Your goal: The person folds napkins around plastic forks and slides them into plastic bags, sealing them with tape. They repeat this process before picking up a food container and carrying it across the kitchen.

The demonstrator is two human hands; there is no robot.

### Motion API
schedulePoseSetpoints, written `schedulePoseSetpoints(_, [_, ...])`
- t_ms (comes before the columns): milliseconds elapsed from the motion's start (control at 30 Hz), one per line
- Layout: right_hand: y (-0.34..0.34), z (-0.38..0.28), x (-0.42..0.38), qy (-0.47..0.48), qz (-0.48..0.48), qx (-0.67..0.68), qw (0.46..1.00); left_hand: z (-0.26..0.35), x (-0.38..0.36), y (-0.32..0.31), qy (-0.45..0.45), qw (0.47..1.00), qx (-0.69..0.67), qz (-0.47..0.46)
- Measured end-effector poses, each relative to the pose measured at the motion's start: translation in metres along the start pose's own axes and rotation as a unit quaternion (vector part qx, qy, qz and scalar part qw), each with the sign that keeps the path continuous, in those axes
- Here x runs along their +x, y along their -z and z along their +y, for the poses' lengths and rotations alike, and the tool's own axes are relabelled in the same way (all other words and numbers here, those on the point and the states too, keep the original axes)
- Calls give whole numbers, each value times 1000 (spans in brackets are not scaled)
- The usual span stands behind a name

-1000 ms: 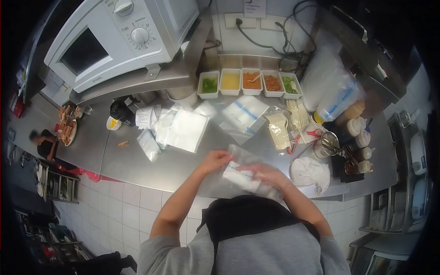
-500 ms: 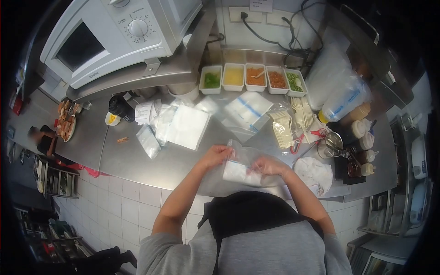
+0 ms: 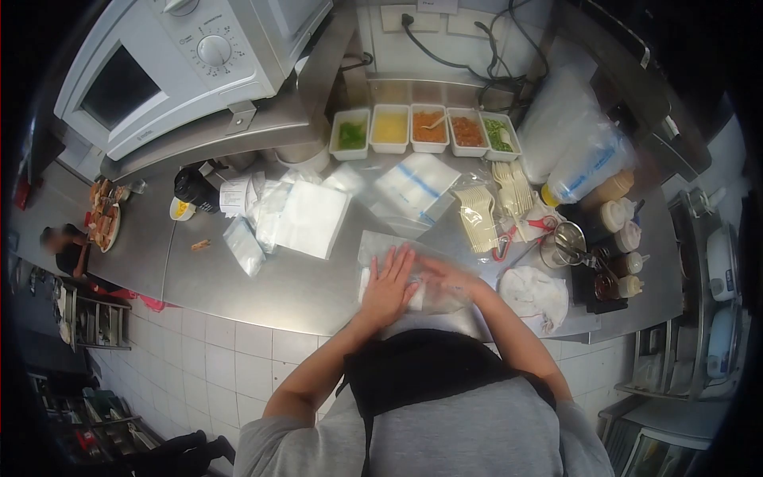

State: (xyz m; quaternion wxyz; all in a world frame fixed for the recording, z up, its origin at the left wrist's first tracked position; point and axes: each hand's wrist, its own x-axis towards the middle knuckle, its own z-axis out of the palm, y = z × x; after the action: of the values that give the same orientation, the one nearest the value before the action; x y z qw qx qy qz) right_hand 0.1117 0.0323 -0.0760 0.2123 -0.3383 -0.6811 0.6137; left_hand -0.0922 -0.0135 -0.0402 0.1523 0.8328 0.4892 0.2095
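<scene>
A clear plastic bag (image 3: 445, 299) with something white inside lies at the front edge of the steel counter (image 3: 318, 294). My left hand (image 3: 389, 285) rests flat on the bag's left part, fingers spread and pointing away from me. Touching its right part is my right hand (image 3: 447, 277), fingers stretched out toward the left hand. White packets (image 3: 313, 219) and smaller clear packets (image 3: 245, 245) lie to the left. Behind the bag is a white packet with a blue stripe (image 3: 418, 188).
Five white tubs of food (image 3: 389, 129) line the back. Right of the bag are plastic forks (image 3: 478, 219), red-handled scissors (image 3: 502, 246), a white cloth (image 3: 532, 298) and several sauce bottles (image 3: 622, 237). A microwave (image 3: 191, 71) stands upper left. A person (image 3: 70, 248) is at far left.
Both hands have let go of the bag's edges and opened out over it. The bag now lies flatter on the counter. The whole view has shifted slightly.
</scene>
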Motion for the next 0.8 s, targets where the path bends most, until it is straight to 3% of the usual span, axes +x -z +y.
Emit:
schedulePoseSetpoints(67, [14,5,-16,-172,68,159,970,4,3,-3,8,999,48,-13])
schedulePoseSetpoints(200, [19,-51,-64,-178,49,296,937,5,-8,-6,54,991,108,-49])
schedulePoseSetpoints(267, [16,-54,-75,-170,117,169,964,9,-17,-7,79,989,110,-61])
schedulePoseSetpoints(300, [14,-61,-79,-170,119,171,963,12,-22,-6,107,986,108,-67])
schedulePoseSetpoints(367, [7,-78,-79,-246,235,-78,937,17,-23,0,133,982,108,-73])
schedulePoseSetpoints(400, [3,-76,-76,-246,237,-77,937,20,-22,5,150,981,91,-77])
schedulePoseSetpoints(467, [-9,-71,-65,-68,379,-244,890,21,-16,7,164,980,74,-82])
schedulePoseSetpoints(500, [-23,-74,-55,9,363,-246,899,19,-7,6,114,989,69,-67])
schedulePoseSetpoints(533, [-34,-79,-44,34,283,-264,921,18,0,3,63,995,64,-52])
schedulePoseSetpoints(567, [-44,-79,-31,34,284,-265,921,15,6,-3,62,995,63,-52])
schedulePoseSetpoints(633, [-57,-65,-6,113,187,-290,932,9,18,-19,30,996,71,-35])
schedulePoseSetpoints(667, [-56,-56,-4,115,187,-291,931,7,18,-25,30,996,72,-33])
schedulePoseSetpoints(733, [-51,-47,-4,8,113,-380,918,2,21,-30,72,986,143,-47])
schedulePoseSetpoints(800, [-42,-43,-12,-17,118,-418,900,-13,14,-27,106,986,127,-17])
